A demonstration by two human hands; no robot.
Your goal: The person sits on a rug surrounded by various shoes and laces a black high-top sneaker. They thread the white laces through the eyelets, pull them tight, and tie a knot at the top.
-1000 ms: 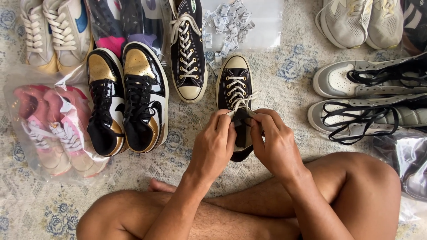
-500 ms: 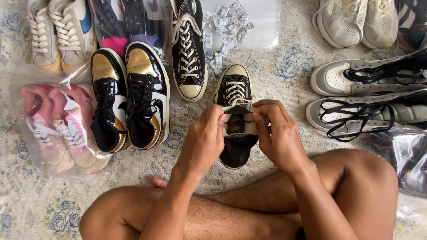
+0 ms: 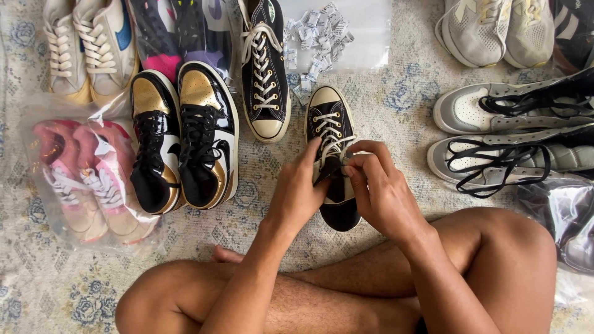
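A black canvas sneaker (image 3: 331, 120) with a cream toe cap and cream laces lies toe-away on the patterned rug in front of my crossed legs. My left hand (image 3: 300, 188) pinches the laces at the shoe's upper eyelets from the left. My right hand (image 3: 380, 185) grips the same cream laces (image 3: 331, 141) from the right, fingers curled over the tongue. The shoe's heel (image 3: 341, 216) shows between my wrists. Its matching black high-top (image 3: 265, 68) lies just to the left, laced.
Black, white and gold high-tops (image 3: 182, 142) sit left of centre, pink sneakers in a clear bag (image 3: 86, 179) further left. Grey shoes with loose black laces (image 3: 507, 133) lie right. A clear bag of small packets (image 3: 325, 34) is beyond. My bare knees (image 3: 495, 247) fill the foreground.
Both hands have shifted slightly on the laces, pulling them up and rightward; the shoe sits a little lower in view than a second ago.
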